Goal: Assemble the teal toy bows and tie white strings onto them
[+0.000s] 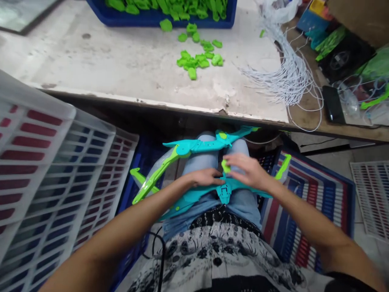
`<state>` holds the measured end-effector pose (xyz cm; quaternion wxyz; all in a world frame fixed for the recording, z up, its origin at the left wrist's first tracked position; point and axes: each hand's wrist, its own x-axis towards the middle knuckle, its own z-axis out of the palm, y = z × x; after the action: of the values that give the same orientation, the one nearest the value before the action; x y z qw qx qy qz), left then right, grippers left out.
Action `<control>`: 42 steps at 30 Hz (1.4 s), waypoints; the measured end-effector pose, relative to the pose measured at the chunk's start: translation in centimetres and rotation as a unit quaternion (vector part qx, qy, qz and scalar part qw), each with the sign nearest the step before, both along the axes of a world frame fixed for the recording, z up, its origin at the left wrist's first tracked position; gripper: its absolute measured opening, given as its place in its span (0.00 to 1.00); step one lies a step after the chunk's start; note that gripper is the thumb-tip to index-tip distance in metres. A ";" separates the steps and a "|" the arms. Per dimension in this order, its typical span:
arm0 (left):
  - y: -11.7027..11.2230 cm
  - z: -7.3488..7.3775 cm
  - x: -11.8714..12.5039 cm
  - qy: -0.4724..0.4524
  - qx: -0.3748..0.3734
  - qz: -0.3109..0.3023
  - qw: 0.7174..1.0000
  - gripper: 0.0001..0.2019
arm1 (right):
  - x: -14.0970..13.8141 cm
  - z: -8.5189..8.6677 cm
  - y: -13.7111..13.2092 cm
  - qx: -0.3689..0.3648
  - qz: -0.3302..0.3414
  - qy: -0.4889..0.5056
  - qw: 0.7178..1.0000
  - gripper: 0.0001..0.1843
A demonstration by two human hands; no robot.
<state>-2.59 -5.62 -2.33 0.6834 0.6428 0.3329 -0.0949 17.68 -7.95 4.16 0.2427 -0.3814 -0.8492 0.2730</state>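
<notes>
Across my lap lie two teal plastic toy bows with lime-green limbs. The farther toy bow (202, 147) rests over my knees, a green piece set in its middle. Closer to my body is the nearer toy bow (190, 198); my left hand (206, 177) is closed on its middle section, fingertips partly hidden. My right hand (249, 172) pinches a small lime-green plastic piece (225, 166) between thumb and fingers, just above the nearer bow's centre. The part of that bow under my right wrist is covered.
On the white worktable (121, 65) lie several loose green pieces (197, 61), before a blue tray (164, 20) filled with more. White cords (288, 77) spill over the table's right side. White plastic crates (57, 162) stand at left; a striped stool-like surface (310, 211) is at right.
</notes>
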 end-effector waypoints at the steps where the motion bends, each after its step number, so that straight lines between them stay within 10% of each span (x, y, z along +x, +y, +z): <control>1: 0.0 -0.1 0.0 -0.003 -0.005 0.005 1.000 0.19 | -0.1 -0.7 -2.6 -0.010 0.009 0.002 1.000 0.12; 6: -0.4 -0.6 0.4 -0.029 -0.056 0.034 0.997 0.21 | -0.9 -3.8 -9.1 0.037 -0.035 0.003 0.999 0.11; 18: -1.0 -1.1 0.0 -0.065 0.035 -0.001 0.997 0.28 | -1.6 -5.4 -10.6 0.012 -0.155 -0.035 0.987 0.06; 28: -2.8 0.0 0.6 -0.006 0.141 0.015 0.990 0.23 | -2.7 -4.1 -8.9 -0.169 -0.188 -0.247 0.935 0.37; 33: -4.2 0.5 0.6 0.004 0.170 -0.012 0.985 0.20 | 0.4 -3.5 -1.9 -0.129 -0.035 -0.167 0.977 0.21; 35: -4.4 0.6 0.6 0.020 0.191 -0.029 0.981 0.20 | 1.0 -3.8 3.4 -0.051 -0.082 -0.154 0.983 0.24; 38: -4.1 1.0 0.7 0.036 0.209 -0.038 0.976 0.20 | -0.4 -4.8 9.9 -0.035 -0.053 -0.269 0.961 0.29; 42: -3.4 1.6 0.7 0.061 0.201 -0.044 0.977 0.21 | -4.1 -4.9 11.6 0.039 -0.038 -0.374 0.926 0.22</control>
<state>-1.89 -8.99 -0.68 0.5141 0.7739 0.3573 -0.0956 13.61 3.61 -0.77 -0.0681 -0.4779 -0.8731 0.0680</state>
